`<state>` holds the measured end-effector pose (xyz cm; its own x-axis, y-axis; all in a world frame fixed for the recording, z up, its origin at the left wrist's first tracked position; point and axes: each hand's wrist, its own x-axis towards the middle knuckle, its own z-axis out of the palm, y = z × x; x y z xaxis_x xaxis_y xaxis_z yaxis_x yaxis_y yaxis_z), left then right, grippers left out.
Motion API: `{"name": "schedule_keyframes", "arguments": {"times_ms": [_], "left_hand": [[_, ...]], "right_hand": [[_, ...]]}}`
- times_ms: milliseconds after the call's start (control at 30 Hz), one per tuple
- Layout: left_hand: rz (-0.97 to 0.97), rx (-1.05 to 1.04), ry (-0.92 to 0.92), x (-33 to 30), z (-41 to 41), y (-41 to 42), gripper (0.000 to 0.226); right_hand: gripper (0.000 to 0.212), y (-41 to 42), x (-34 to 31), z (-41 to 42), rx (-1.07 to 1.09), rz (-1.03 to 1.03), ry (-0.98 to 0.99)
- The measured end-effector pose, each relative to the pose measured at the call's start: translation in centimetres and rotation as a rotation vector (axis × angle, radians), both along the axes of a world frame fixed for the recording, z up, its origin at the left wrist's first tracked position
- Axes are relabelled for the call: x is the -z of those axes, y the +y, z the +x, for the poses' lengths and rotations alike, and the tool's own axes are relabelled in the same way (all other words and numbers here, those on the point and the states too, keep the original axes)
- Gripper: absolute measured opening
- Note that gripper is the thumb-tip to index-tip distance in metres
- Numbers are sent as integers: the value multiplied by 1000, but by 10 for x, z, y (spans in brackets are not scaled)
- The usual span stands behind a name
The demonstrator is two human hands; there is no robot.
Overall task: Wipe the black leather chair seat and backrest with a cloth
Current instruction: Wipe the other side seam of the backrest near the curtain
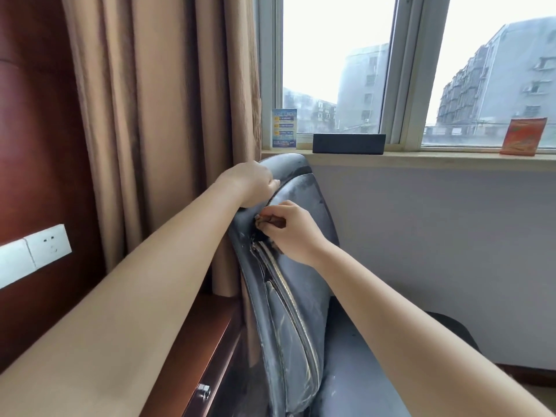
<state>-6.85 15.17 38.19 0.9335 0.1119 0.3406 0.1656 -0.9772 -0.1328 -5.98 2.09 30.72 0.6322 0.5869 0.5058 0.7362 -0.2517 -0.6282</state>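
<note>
Head view: right hand point(290, 231) presses crumpled brown cloth point(270, 221) on scuffed leather backrest point(304, 206).

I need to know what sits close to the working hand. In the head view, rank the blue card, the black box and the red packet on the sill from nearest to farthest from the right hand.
From the right hand, which pinches a brownish cloth against the backrest:
1. Black box, on the sill above it.
2. Blue card, at the sill's left end by the curtain; only a little farther.
3. Red packet, far right on the sill.
</note>
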Motion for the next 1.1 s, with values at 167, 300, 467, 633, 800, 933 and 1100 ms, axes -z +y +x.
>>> {"name": "schedule_keyframes", "arguments": {"times_ms": [167,300,467,633,800,933,1100], "left_hand": [[-9,31,6,-1,-6,0,39],[63,31,64,0,-7,-3,40],[46,41,22,1,-8,-3,29],[35,33,11,4,-10,-1,26],[146,7,33,12,-8,1,36],[51,-5,31,11,-13,1,38],[-145,41,-104,9,-26,-4,42]], "right_hand": [[17,-9,8,-9,-112,-8,-67],[19,-13,15,-9,-151,43,-104],[15,-9,16,-7,-159,170,24],[14,0,12,-2,-82,114,4],[14,-8,23,-3,-94,80,-47],[15,-10,26,-2,-69,69,-82],[15,1,18,-7,-94,146,-1]]}}
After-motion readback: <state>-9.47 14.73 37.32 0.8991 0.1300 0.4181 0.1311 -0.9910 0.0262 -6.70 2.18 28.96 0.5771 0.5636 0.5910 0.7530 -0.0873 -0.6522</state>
